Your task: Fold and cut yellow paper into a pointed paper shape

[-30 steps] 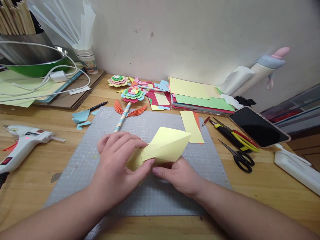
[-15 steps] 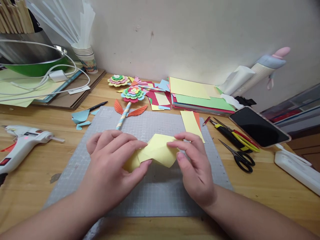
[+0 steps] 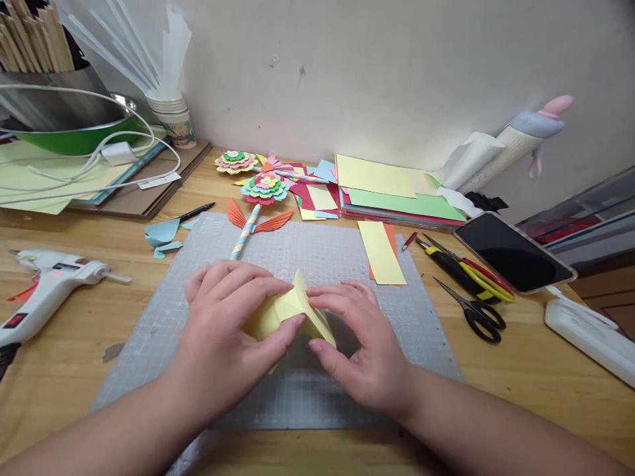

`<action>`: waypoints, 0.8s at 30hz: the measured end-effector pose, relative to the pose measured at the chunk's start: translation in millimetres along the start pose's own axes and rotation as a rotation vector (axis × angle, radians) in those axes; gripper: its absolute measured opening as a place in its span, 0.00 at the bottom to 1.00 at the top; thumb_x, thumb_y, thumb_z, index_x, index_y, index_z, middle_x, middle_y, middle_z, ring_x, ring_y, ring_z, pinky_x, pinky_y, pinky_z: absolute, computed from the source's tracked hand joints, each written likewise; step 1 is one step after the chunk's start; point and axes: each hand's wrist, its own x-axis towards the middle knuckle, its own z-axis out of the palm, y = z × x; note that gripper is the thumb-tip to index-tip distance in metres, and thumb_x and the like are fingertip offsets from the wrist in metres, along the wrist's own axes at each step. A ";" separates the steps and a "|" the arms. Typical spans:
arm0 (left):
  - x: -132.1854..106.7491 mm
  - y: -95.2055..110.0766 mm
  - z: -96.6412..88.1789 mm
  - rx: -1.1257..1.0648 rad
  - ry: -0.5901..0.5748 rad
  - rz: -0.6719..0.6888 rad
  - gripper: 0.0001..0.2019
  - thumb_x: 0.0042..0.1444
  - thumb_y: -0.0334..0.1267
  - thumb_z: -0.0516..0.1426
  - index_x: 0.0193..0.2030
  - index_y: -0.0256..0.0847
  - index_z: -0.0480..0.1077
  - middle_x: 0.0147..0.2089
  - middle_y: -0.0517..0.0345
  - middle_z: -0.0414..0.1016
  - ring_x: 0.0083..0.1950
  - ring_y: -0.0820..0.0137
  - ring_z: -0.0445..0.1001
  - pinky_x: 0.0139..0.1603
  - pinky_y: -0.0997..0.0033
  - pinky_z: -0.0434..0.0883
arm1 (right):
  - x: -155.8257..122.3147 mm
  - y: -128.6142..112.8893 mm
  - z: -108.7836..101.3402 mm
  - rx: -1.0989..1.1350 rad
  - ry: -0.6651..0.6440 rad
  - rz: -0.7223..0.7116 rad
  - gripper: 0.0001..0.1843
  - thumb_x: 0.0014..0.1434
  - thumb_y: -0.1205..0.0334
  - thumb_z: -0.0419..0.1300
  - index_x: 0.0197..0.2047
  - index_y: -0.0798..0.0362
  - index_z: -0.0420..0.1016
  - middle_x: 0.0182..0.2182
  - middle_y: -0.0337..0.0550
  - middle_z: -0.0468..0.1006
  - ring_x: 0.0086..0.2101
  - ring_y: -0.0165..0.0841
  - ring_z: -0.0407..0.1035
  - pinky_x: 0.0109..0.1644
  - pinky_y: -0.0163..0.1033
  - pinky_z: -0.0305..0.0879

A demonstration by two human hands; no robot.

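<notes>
A folded piece of yellow paper [image 3: 288,306] is held above the grey cutting mat [image 3: 307,396]. My left hand [image 3: 238,317] grips its left part between thumb and fingers, hiding some of it. My right hand [image 3: 354,344] has its fingertips and thumb on the right end, which stands bent upward. Behind the hands lies a paper flower [image 3: 266,187] with a striped stem and orange pleated leaves [image 3: 272,222]. A yellow paper strip [image 3: 381,251] rests on an orange one at the mat's far right.
On the left lies a white glue gun [image 3: 54,281], near blue paper scraps [image 3: 163,231]. Scissors [image 3: 476,311], pliers [image 3: 483,274] and a phone [image 3: 516,251] are on the right. Stacked coloured paper [image 3: 397,192] and another paper flower [image 3: 235,161] sit by the wall.
My right hand has moved left and closer to my left hand. The paper's right end, broad and flat before, is now bent up and seen nearly edge-on.
</notes>
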 end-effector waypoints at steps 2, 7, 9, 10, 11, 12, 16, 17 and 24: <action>0.4 0.7 1.1 -0.014 -0.015 0.006 0.07 0.56 0.38 0.61 0.42 0.46 0.71 0.39 0.59 0.76 0.44 0.61 0.69 0.46 0.55 0.57 | -0.3 -0.1 0.1 0.012 -0.005 -0.008 0.15 0.58 0.66 0.60 0.49 0.48 0.68 0.50 0.45 0.76 0.50 0.38 0.70 0.58 0.53 0.55; 0.5 2.3 4.5 -0.077 -0.070 0.028 0.09 0.56 0.37 0.61 0.44 0.47 0.70 0.41 0.61 0.76 0.47 0.60 0.69 0.49 0.55 0.57 | 2.2 2.5 -3.3 0.037 -0.130 -0.011 0.10 0.56 0.66 0.58 0.43 0.49 0.65 0.66 0.50 0.61 0.64 0.43 0.55 0.65 0.59 0.45; -0.7 3.2 5.0 -0.096 -0.076 0.052 0.09 0.56 0.37 0.61 0.45 0.48 0.69 0.41 0.62 0.76 0.47 0.61 0.69 0.50 0.54 0.57 | 3.0 3.6 -4.5 0.054 -0.163 -0.029 0.09 0.56 0.66 0.58 0.41 0.49 0.64 0.64 0.49 0.63 0.64 0.44 0.55 0.67 0.62 0.37; -1.6 3.6 5.2 -0.103 -0.082 0.061 0.10 0.57 0.37 0.61 0.45 0.49 0.68 0.42 0.62 0.76 0.47 0.61 0.69 0.50 0.54 0.57 | 3.3 4.1 -4.8 0.062 -0.166 -0.033 0.09 0.56 0.66 0.58 0.40 0.48 0.64 0.61 0.48 0.67 0.62 0.43 0.58 0.67 0.62 0.36; -2.6 3.7 5.5 -0.114 -0.092 0.063 0.11 0.57 0.37 0.60 0.46 0.49 0.67 0.41 0.62 0.75 0.47 0.61 0.69 0.51 0.54 0.57 | 3.4 4.6 -4.9 0.066 -0.159 -0.034 0.08 0.56 0.66 0.58 0.39 0.48 0.64 0.58 0.46 0.70 0.60 0.41 0.62 0.67 0.62 0.36; -3.6 3.6 5.9 -0.129 -0.102 0.053 0.12 0.57 0.37 0.60 0.46 0.48 0.66 0.42 0.62 0.75 0.47 0.62 0.69 0.51 0.54 0.57 | 3.6 5.2 -4.9 0.067 -0.144 -0.032 0.07 0.55 0.67 0.58 0.38 0.48 0.64 0.54 0.45 0.72 0.58 0.40 0.65 0.67 0.61 0.37; -5.6 0.1 8.2 -0.219 -0.112 -0.027 0.16 0.55 0.40 0.61 0.44 0.45 0.57 0.47 0.57 0.72 0.48 0.63 0.70 0.54 0.53 0.56 | 4.8 8.0 -4.9 0.071 -0.067 -0.004 0.06 0.55 0.68 0.58 0.36 0.49 0.64 0.49 0.45 0.73 0.54 0.39 0.68 0.66 0.62 0.41; -5.4 -1.3 8.6 -0.227 -0.121 -0.033 0.17 0.55 0.41 0.61 0.43 0.45 0.55 0.48 0.56 0.72 0.50 0.63 0.70 0.57 0.52 0.55 | 5.3 8.6 -5.1 0.077 -0.051 0.006 0.06 0.55 0.68 0.58 0.35 0.49 0.64 0.49 0.45 0.74 0.53 0.39 0.68 0.66 0.62 0.41; -3.5 -7.1 6.8 -0.154 -0.211 0.027 0.18 0.55 0.45 0.62 0.43 0.46 0.57 0.52 0.55 0.71 0.55 0.62 0.70 0.64 0.48 0.47 | 6.4 8.6 -7.1 0.089 -0.044 0.031 0.06 0.55 0.69 0.58 0.34 0.49 0.63 0.48 0.45 0.74 0.52 0.39 0.68 0.65 0.62 0.43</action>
